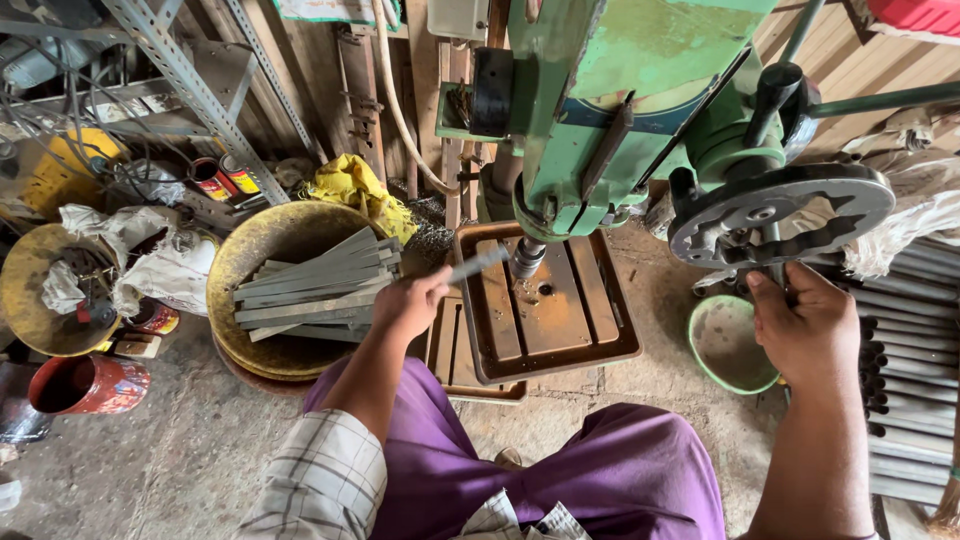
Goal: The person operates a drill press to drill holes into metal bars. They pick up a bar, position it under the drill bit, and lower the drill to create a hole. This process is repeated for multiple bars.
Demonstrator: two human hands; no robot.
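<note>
My left hand (410,302) grips a flat grey metal strip (478,264) and holds its far end up toward the chuck (526,258) of a green drill press (620,110). The strip hovers over the rusty slotted press table (590,315). My right hand (806,330) is closed around the feed handle (778,275) below the dark spoked wheel (780,212) on the machine's right side. A yellow basin (262,240) to my left holds several similar grey strips (312,288).
A green bowl (728,345) sits on the floor by my right wrist. Grey rods (910,350) are stacked at the far right. To the left are a red tin (85,385), rags, another yellow basin (28,295) and a metal rack. My purple-clad knees fill the bottom.
</note>
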